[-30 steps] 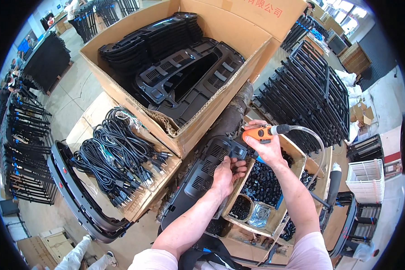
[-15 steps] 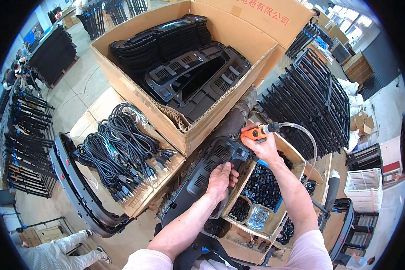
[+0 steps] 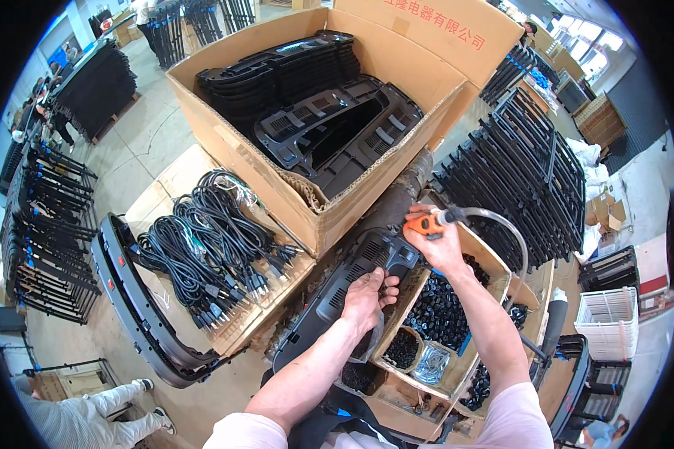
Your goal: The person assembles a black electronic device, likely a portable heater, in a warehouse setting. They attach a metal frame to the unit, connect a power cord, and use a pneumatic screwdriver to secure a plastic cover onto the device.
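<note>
A long black plastic housing point(image 3: 346, 280) with vent slots lies slanted in front of me. On its right part rests my left hand point(image 3: 368, 299), fingers curled in toward the thumb; whatever they pinch is hidden. My right hand point(image 3: 436, 241) grips an orange air screwdriver point(image 3: 425, 224) at the far right end of the housing. A clear hose point(image 3: 502, 218) runs from the tool and curves down to the right. The tool's tip is covered by the housing and hand. Just right of the housing, a wooden parts box point(image 3: 494, 251) holds many small black parts point(image 3: 438, 310).
Left of the housing, bundled black power cords point(image 3: 210, 247) lie on cardboard. A big carton point(image 3: 262, 183) of stacked black panels stands behind. Curved black covers point(image 3: 138, 322) sit at the left edge. Black frames point(image 3: 513, 172) are stacked at right. Another person's legs point(image 3: 120, 408) show lower left.
The whole view has shifted slightly, so the surroundings sit a little lower and to the right. Both hands keep nearly the same pose on the housing and the tool.
</note>
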`<state>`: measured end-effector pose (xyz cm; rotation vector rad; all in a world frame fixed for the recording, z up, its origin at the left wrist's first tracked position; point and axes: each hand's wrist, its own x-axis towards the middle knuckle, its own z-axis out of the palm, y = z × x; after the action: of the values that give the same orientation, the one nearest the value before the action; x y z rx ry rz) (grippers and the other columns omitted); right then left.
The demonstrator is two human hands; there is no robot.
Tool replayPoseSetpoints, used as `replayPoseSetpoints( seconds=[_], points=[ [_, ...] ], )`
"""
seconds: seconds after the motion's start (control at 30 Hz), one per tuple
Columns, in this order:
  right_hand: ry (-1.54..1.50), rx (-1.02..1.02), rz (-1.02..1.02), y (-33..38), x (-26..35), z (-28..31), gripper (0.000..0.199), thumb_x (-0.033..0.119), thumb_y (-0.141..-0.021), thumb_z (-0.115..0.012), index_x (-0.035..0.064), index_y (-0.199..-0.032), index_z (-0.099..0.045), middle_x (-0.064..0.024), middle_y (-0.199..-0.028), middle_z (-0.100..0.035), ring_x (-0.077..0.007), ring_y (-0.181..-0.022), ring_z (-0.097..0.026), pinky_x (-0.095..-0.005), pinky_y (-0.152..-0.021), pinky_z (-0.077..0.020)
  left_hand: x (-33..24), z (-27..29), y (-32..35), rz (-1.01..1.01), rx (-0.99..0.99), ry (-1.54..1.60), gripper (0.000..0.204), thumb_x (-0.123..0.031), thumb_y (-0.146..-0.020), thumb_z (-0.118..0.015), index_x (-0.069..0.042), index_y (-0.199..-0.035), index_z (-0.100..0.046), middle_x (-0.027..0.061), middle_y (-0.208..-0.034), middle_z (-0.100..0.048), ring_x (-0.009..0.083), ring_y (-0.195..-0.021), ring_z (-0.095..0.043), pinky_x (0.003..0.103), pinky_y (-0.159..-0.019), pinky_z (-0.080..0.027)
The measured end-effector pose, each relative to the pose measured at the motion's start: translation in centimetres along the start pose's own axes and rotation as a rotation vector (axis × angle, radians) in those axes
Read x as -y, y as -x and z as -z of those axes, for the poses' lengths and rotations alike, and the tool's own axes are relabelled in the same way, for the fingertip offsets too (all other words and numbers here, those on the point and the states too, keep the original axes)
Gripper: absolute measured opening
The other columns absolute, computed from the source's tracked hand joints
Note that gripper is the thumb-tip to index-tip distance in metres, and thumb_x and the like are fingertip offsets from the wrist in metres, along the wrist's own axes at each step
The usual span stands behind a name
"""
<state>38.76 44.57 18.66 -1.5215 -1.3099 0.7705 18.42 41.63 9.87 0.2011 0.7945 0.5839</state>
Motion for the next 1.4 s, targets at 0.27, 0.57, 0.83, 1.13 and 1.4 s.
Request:
replayPoseSetpoints(
  seconds=[0.27, 0.57, 0.83, 1.13, 1.4],
  points=[
    [-0.294, 0.093, -0.062, 4.4, 6.0, -0.6, 0.053, 0.003, -0.091, -0.082, -0.0005, -0.138, -0.056, -0.0179, -0.126, -0.072, -0.0237, -0.124, -0.068, -0.0400, -0.110, -0.0539, -1.7, 0.0, -2.3, 0.037, -0.101, 0.354, 0.027, -0.039, -0.110, -0.063, -0.013, -0.103, -0.065, -0.0001, -0.086, -0.064, 0.0150, -0.071, -0.060, 0.029, -0.062, -0.051],
    [-0.272, 0.136, -0.025, 4.6, 5.2, -1.7, 0.053, 0.001, -0.092, -0.081, 0.0005, -0.139, -0.055, -0.0183, -0.131, -0.070, -0.0243, -0.126, -0.067, -0.0405, -0.111, -0.0533, -2.4, 0.1, -3.1, 0.072, -0.009, 0.537, 0.020, -0.036, -0.112, -0.059, -0.016, -0.111, -0.063, -0.0021, -0.085, -0.061, 0.0140, -0.072, -0.058, 0.026, -0.062, -0.049],
    [-0.230, 0.117, -0.033, 4.1, 5.8, -2.9, 0.054, 0.005, -0.092, -0.082, 0.0001, -0.138, -0.055, -0.0190, -0.131, -0.071, -0.0239, -0.124, -0.068, -0.0398, -0.109, -0.0550, -3.1, -0.3, -2.4, 0.080, -0.051, 0.474, 0.027, -0.039, -0.115, -0.053, -0.014, -0.112, -0.064, -0.0034, -0.086, -0.062, 0.0130, -0.073, -0.059, 0.026, -0.061, -0.051],
    [-0.204, 0.045, -0.050, 1.0, 3.0, -6.7, 0.052, -0.001, -0.087, -0.083, -0.0024, -0.134, -0.060, -0.0170, -0.125, -0.072, -0.0202, -0.114, -0.071, -0.0344, -0.101, -0.0589, -0.9, 0.0, 0.0, 0.124, 0.007, 0.433, 0.035, -0.029, -0.118, -0.040, 0.003, -0.124, -0.056, 0.0148, -0.112, -0.064, 0.0277, -0.102, -0.071, 0.038, -0.093, -0.066],
    [0.014, 0.064, 0.008, 0.1, 2.3, -8.2, 0.030, 0.007, -0.085, -0.085, 0.0015, -0.112, -0.073, -0.0066, -0.110, -0.076, -0.0134, -0.098, -0.070, -0.0306, -0.089, -0.0570, 1.8, 1.8, 4.6, 0.265, 0.019, 0.396, 0.030, -0.025, -0.117, -0.045, 0.001, -0.126, -0.057, 0.0150, -0.112, -0.065, 0.0285, -0.099, -0.070, 0.042, -0.092, -0.064]
  ],
)
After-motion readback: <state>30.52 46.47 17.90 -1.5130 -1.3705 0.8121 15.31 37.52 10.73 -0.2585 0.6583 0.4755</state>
